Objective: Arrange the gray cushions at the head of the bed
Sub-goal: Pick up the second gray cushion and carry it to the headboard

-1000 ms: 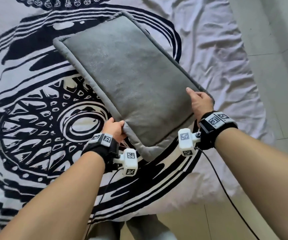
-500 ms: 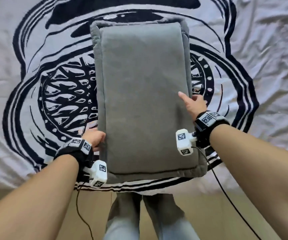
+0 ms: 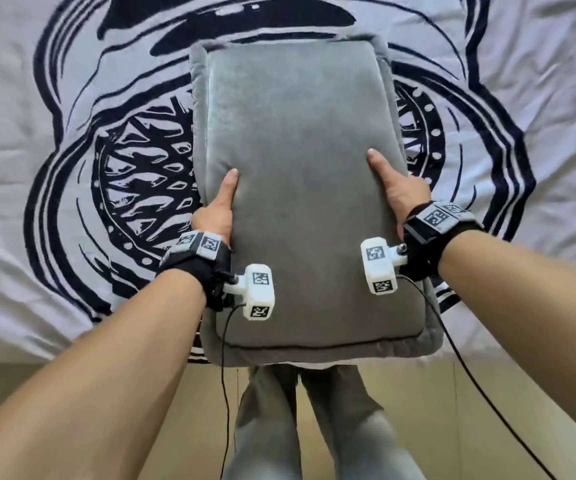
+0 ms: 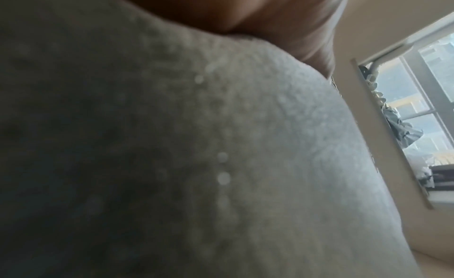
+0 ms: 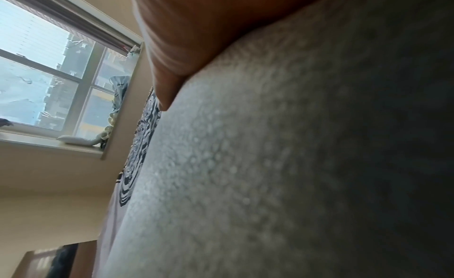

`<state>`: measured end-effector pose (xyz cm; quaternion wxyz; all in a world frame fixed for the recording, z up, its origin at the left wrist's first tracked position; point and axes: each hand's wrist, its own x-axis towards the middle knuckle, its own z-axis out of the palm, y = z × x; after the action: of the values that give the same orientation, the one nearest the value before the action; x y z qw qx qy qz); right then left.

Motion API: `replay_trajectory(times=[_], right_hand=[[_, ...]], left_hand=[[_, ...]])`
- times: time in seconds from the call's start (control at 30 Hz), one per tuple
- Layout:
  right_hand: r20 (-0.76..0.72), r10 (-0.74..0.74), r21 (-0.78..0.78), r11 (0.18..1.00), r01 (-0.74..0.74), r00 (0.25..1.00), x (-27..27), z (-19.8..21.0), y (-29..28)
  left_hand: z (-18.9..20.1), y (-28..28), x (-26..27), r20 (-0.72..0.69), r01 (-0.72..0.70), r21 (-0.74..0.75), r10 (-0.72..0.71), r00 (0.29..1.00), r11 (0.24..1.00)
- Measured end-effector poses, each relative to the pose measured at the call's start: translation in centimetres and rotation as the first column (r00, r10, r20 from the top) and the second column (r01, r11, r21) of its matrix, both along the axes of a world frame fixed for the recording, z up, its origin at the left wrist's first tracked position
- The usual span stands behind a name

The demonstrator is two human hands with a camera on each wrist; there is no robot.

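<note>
While the person's legs [image 3: 300,427] stand nearest, the left hand [image 3: 215,211] and right hand [image 3: 399,188] clasp a gray cushion [image 3: 300,188] by its long sides, thumbs on top, above a white bedsheet [image 3: 37,168] with a black print.

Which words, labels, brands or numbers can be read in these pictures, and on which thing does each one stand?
No word, brand or number can be read.
Wrist bands and white camera blocks: black-and-white square code patterns only, no letters.
Bed sheet: a black drawn pattern, no text.
Gray cushion, gripped by left hand and right hand: plain fabric, no label showing.
Both wrist views: blurred, no text.
</note>
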<state>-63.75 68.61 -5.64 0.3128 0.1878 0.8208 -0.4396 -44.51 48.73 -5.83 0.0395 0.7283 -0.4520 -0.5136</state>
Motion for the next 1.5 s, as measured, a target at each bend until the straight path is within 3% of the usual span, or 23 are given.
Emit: replay_trajectory(times=[0.4, 0.57, 0.7, 0.87, 1.03, 1.2, 1.33, 1.5], right_hand=[[-0.116, 0.072, -0.164, 0.982, -0.09, 0.991, 3.2, 18.8, -3.2], [-0.185, 0.171, -0.273, 0.937, -0.218, 0.968, 6.4, 26.7, -7.8], [-0.252, 0.179, -0.332, 0.907, -0.259, 0.951, 9.8, 32.2, -11.9], [-0.308, 0.25, -0.351, 0.867, -0.354, 0.918, 16.6, 37.0, -15.9], [-0.322, 0.335, -0.369, 0.817, -0.443, 0.886, 27.5, 39.6, -21.0], [-0.361, 0.392, -0.345, 0.786, -0.512, 0.846, 36.9, 40.7, -25.5], [-0.361, 0.485, -0.341, 0.726, -0.597, 0.796, 44.5, 41.9, -28.7], [-0.366, 0.543, -0.341, 0.678, -0.652, 0.756, 51.0, 41.6, -32.9]], left_hand=[[21.9, -1.3, 3.3, -0.097, 0.045, -0.2, -0.066, 0.993, 0.979], [30.4, -3.8, 8.2, -0.134, -0.104, -0.292, 0.067, 0.989, 0.951], [35.1, -6.2, 12.8, -0.275, -0.227, -0.329, 0.137, 0.952, 0.917], [38.8, -8.0, 21.5, -0.428, -0.35, -0.316, 0.197, 0.882, 0.882], [41.3, -9.9, 33.3, -0.539, -0.51, -0.285, 0.305, 0.785, 0.811], [43.2, -11.7, 43.2, -0.503, -0.539, -0.301, 0.35, 0.79, 0.786], [44.2, -12.8, 51.8, -0.36, -0.557, -0.365, 0.439, 0.823, 0.746], [43.2, -14.8, 58.9, -0.453, -0.694, -0.288, 0.545, 0.706, 0.66]])
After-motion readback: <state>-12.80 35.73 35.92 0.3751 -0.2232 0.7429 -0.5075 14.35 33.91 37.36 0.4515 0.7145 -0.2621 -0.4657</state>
